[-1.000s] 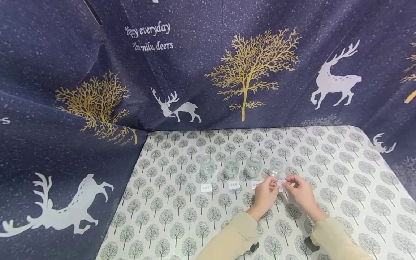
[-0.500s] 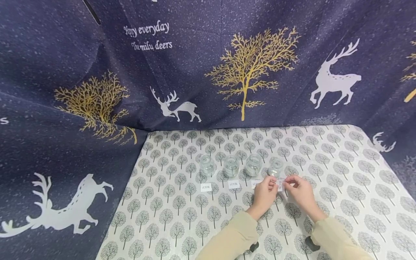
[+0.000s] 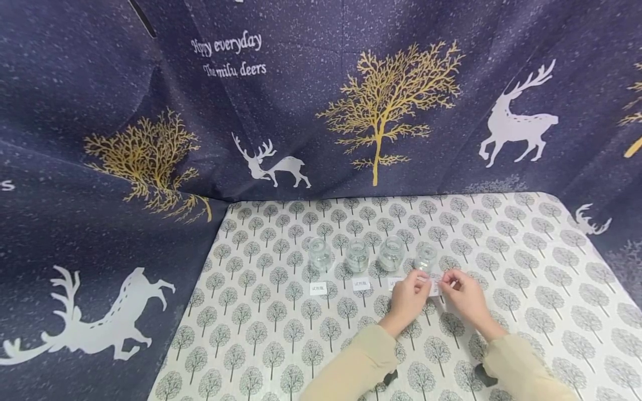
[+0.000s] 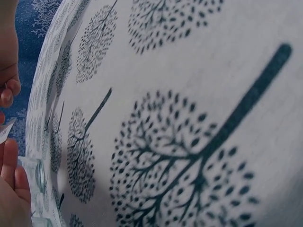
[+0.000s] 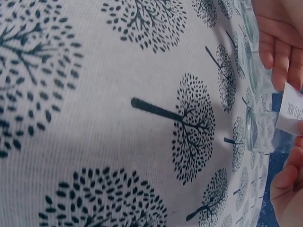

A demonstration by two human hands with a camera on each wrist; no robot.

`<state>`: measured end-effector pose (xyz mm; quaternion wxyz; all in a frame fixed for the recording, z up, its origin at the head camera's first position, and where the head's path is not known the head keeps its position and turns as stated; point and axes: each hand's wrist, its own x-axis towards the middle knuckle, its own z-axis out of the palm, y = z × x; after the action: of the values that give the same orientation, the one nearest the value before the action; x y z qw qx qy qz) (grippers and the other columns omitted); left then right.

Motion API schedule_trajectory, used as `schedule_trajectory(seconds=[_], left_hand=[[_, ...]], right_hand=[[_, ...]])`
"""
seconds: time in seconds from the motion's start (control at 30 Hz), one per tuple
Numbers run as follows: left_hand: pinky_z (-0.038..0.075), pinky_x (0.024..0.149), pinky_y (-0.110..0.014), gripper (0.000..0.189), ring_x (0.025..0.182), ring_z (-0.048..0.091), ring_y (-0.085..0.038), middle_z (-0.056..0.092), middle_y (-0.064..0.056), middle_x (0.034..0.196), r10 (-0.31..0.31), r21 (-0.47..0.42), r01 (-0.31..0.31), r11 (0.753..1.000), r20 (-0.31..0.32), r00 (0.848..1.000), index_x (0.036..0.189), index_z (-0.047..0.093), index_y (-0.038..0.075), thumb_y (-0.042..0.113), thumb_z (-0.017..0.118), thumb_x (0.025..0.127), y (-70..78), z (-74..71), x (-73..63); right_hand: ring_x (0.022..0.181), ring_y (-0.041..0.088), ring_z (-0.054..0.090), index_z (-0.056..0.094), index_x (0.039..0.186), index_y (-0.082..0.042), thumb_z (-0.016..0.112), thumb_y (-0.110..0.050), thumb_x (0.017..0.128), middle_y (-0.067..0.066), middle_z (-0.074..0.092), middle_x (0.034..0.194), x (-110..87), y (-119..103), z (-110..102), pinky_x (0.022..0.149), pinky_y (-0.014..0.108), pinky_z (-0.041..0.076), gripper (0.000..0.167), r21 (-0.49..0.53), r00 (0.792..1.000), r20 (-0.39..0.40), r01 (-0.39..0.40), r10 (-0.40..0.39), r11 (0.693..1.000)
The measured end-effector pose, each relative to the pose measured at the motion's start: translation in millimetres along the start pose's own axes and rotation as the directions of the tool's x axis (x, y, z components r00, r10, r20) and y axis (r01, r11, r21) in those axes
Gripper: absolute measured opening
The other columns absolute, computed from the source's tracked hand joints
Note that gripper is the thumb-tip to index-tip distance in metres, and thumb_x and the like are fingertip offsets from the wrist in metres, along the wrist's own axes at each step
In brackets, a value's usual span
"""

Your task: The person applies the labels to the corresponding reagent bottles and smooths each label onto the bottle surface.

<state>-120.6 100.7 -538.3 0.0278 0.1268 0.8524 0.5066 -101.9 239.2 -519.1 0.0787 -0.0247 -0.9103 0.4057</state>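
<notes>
A small white paper label (image 3: 434, 288) with printed characters is held up between both hands, in front of the rightmost glass jar (image 3: 426, 256). My left hand (image 3: 410, 301) pinches its left side between thumb and fingers. At the opposite side, my right hand (image 3: 466, 298) pinches it with thumb and forefinger. In the right wrist view the label (image 5: 290, 109) stands slanted, print showing, with a jar close behind it. The left wrist view catches only a corner of the label (image 4: 5, 131) above the left fingers.
Left of that jar stand more clear glass jars, one (image 3: 391, 256), another (image 3: 358, 257) and the leftmost (image 3: 320, 256). White labels lie before them, such as the left label (image 3: 318, 288) and middle label (image 3: 361, 284). A tree-patterned cloth (image 3: 281, 345) covers the table; a blue curtain (image 3: 301, 111) hangs behind.
Both hands stay at nearly the same spot, pinching the label. Fingers shift slightly and the label's tilt changes a little. The jars and other labels have not moved.
</notes>
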Motion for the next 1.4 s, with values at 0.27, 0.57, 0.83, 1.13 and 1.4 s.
schedule_trajectory(seconds=[0.27,0.57,0.83,1.13,1.4], left_hand=[[0.042,0.050,-0.008,0.023,0.057,0.055,0.007,0.069,0.001,0.081,-0.001,-0.030,0.003,1.000,0.061,0.998,0.107,0.057,0.015,0.028,0.048,0.090,3.8,-6.8,3.5],[0.038,0.038,-0.013,0.024,0.055,0.055,0.007,0.069,0.003,0.081,0.005,-0.006,-0.005,1.000,0.086,0.996,0.109,0.057,0.018,0.027,0.048,0.090,2.7,-5.4,4.4],[0.042,0.052,-0.006,0.021,0.058,0.054,0.006,0.068,0.005,0.085,0.023,0.061,-0.029,0.998,0.094,0.995,0.107,0.059,0.018,0.022,0.052,0.088,5.7,-6.3,3.9],[0.041,0.064,0.000,0.019,0.072,0.059,0.006,0.067,0.007,0.087,0.106,0.149,-0.122,0.981,0.112,0.988,0.103,0.061,0.019,0.019,0.056,0.084,8.7,-9.3,4.0],[0.039,0.063,0.000,0.021,0.068,0.052,0.008,0.064,0.007,0.081,0.150,0.172,-0.175,0.970,0.149,0.977,0.099,0.062,0.016,0.013,0.061,0.078,5.7,-9.6,6.3]], right_hand=[[0.046,0.002,0.037,0.053,0.075,-0.009,0.061,-0.005,0.078,0.000,0.048,0.057,-1.7,1.1,-5.2,0.037,0.020,0.035,0.010,-0.013,0.999,0.030,0.032,-0.031,0.999],[0.047,0.001,0.039,0.053,0.075,-0.008,0.062,-0.003,0.077,0.000,0.049,0.059,-3.1,3.4,-6.4,0.038,0.020,0.036,0.010,0.010,0.997,0.047,0.056,-0.056,0.998],[0.047,0.001,0.040,0.054,0.075,-0.006,0.062,-0.003,0.077,0.000,0.050,0.058,-4.4,3.1,-7.7,0.038,0.020,0.037,0.009,0.023,0.998,0.052,0.033,-0.034,0.999],[0.046,0.001,0.039,0.054,0.074,-0.007,0.062,-0.005,0.077,0.000,0.048,0.056,-4.4,2.1,-7.9,0.037,0.020,0.036,0.009,0.029,0.998,0.053,0.022,-0.024,0.999],[0.046,0.000,0.037,0.054,0.071,-0.008,0.063,-0.001,0.075,-0.003,0.050,0.061,-4.4,4.2,-5.7,0.037,0.019,0.035,0.012,0.047,0.996,0.040,0.082,-0.084,0.996]])
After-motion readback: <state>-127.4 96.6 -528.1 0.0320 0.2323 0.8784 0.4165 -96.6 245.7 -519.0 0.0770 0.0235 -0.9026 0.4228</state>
